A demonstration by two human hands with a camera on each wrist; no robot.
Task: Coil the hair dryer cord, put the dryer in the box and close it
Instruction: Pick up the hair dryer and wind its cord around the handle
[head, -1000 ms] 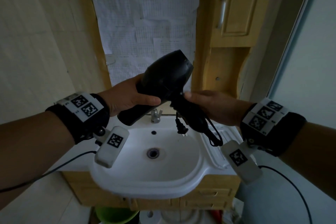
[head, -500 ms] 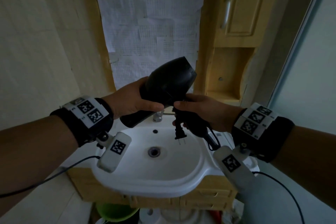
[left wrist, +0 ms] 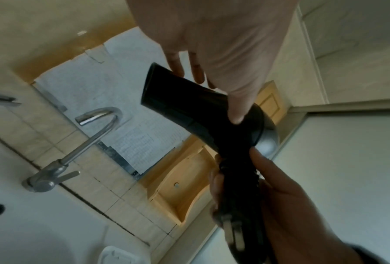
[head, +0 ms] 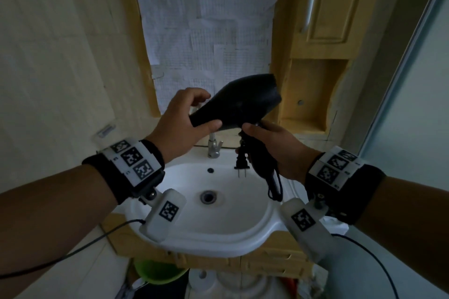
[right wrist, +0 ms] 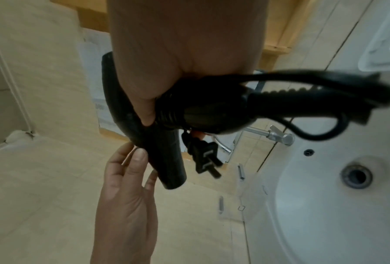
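The black hair dryer (head: 245, 102) is held in the air above the sink, barrel tilted with its nozzle toward the left. My left hand (head: 182, 124) pinches the nozzle end between the thumb underneath and the fingers on top. My right hand (head: 279, 145) grips the handle, which points down and has the cord wound round it. A cord loop (head: 275, 187) hangs below that hand, and the plug (head: 241, 165) dangles beside it with its prongs down. The right wrist view shows the plug (right wrist: 203, 157) and the wound handle (right wrist: 212, 110) close up. No box is in view.
Directly below the hands is a white sink (head: 218, 233) with a metal faucet (head: 213, 147). A paper-covered panel (head: 206, 31) fills the wall behind. At the right are a wooden cabinet (head: 323, 7) and an open niche (head: 308, 94). A green basin (head: 155, 272) sits under the sink.
The dryer has risen and turned so the handle points more downward. My left hand slid from the body to the nozzle end. My right hand kept its grip on the wound handle.
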